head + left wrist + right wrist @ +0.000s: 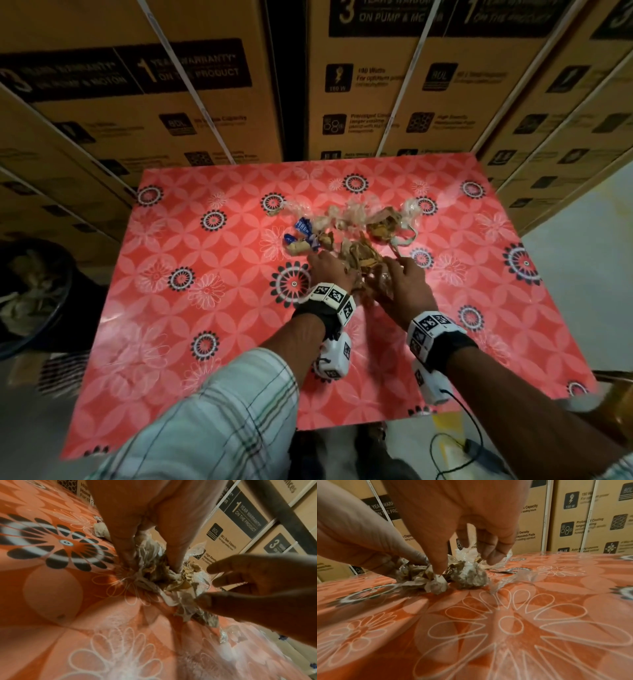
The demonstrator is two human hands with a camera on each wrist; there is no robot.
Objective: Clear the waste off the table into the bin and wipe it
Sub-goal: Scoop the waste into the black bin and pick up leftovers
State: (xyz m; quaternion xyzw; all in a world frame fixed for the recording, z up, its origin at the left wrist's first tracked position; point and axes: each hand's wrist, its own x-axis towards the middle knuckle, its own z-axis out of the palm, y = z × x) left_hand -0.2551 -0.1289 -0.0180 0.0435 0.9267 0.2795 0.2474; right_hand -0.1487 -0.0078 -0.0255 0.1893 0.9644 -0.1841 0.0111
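A heap of waste (pixel 359 229) lies mid-table on the red flowered cloth (pixel 205 325): crumpled brown paper, clear plastic film (pixel 411 209) and blue wrappers (pixel 303 228). My left hand (pixel 327 269) is at the heap's near edge; in the left wrist view its thumb and fingers (pixel 175 555) dig down around crumpled paper (pixel 154 574). My right hand (pixel 402 274) sits just right of it, with loosely curved fingers spread. Its index fingertip (pixel 436 570) touches a paper wad (pixel 436 585), and a plastic-wrapped lump (pixel 469 577) lies beside it.
A dark round bin (pixel 34 294) holding some waste stands on the floor left of the table. Stacked brown cartons (pixel 171 102) wall the table's far and left sides. Pale floor (pixel 582 260) shows to the right. A black cable (pixel 459 442) trails from my right wrist.
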